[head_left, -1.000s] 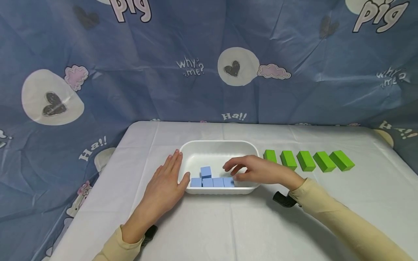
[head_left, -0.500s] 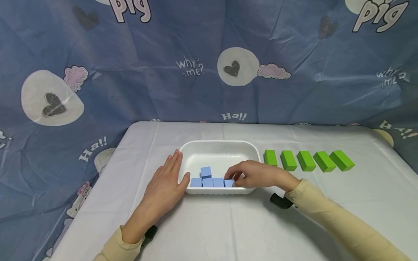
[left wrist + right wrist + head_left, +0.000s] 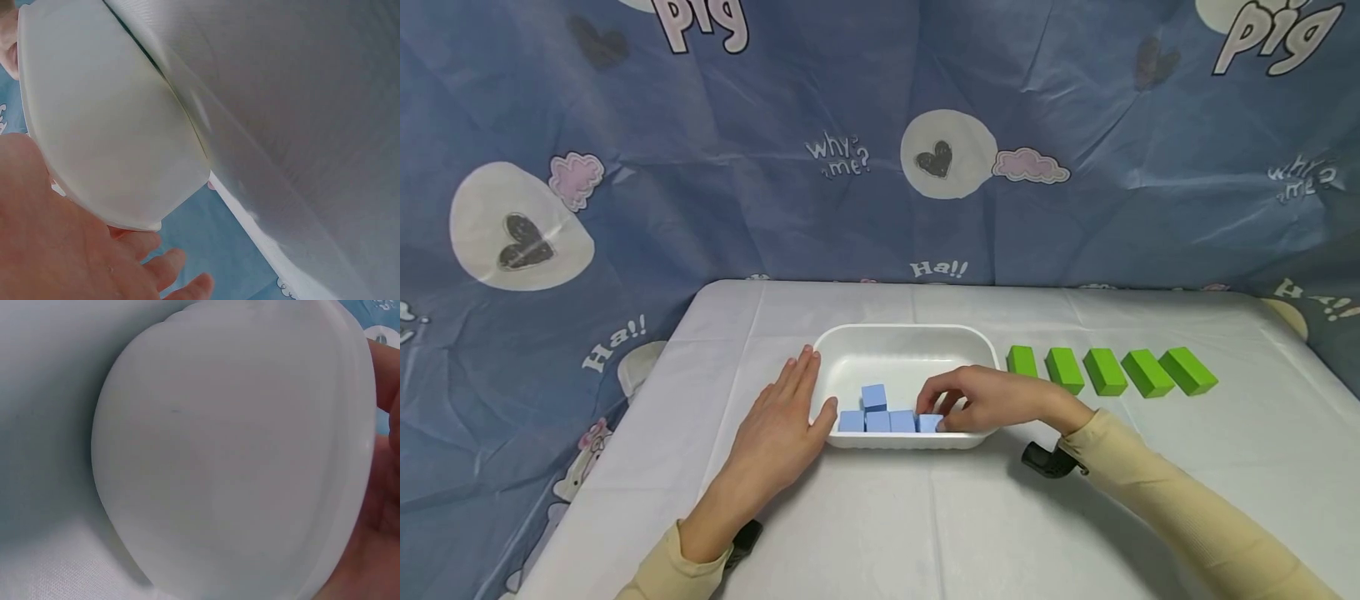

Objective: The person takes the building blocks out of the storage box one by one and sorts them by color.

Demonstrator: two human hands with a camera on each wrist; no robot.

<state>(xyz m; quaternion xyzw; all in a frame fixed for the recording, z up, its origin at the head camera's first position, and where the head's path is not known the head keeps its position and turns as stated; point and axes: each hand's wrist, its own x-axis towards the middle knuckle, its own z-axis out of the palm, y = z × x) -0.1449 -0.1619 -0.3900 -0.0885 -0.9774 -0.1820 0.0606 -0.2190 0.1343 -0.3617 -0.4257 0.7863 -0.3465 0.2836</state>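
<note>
A white plastic tray (image 3: 895, 443) stands on the table with several light blue cubes along its near side. Most form a row, and one blue cube (image 3: 873, 397) sits behind the row. With thumb and fingers, my right hand (image 3: 992, 398) pinches the rightmost blue cube (image 3: 929, 423), slightly apart from its neighbour (image 3: 902, 421). My left hand (image 3: 778, 429) lies with straight fingers along the tray's left rim. In the left wrist view the left hand (image 3: 75, 231) is beside the tray wall (image 3: 119, 119). The tray wall (image 3: 231, 450) hides the cubes in the right wrist view.
Several green rectangular blocks stand in a line right of the tray, from the nearest green block (image 3: 1022, 361) to the far right green block (image 3: 1188, 371). A white cloth (image 3: 880, 525) covers the table. Behind it hangs a blue patterned curtain (image 3: 737, 208).
My right hand has come down from above the row and taken hold of the rightmost cube. That cube has shifted slightly right, leaving a small gap. The left hand stays still.
</note>
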